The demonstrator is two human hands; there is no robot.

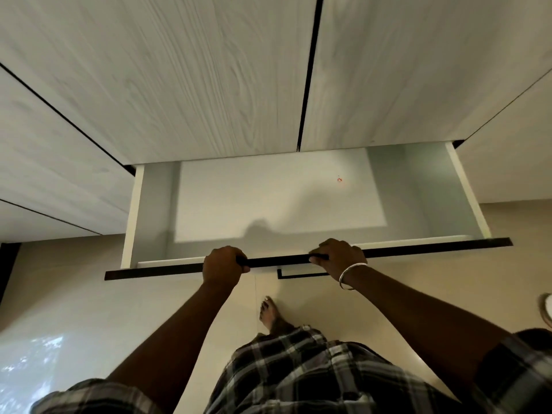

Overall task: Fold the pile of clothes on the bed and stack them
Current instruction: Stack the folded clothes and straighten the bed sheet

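I grip the dark front edge of the drawer [298, 201] with my left hand [222, 265] and right hand [339, 256], spaced apart so it slides evenly. The drawer holds no clothes; the pile is out of view.

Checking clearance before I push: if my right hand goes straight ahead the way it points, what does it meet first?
The right hand grips the drawer front; beyond lies the bare drawer floor, then probably the wardrobe doors.

No text, label, brand or number can be read anywhere. A tiny red mark [339, 179] sits on the drawer [280, 201] floor, too small to make out.
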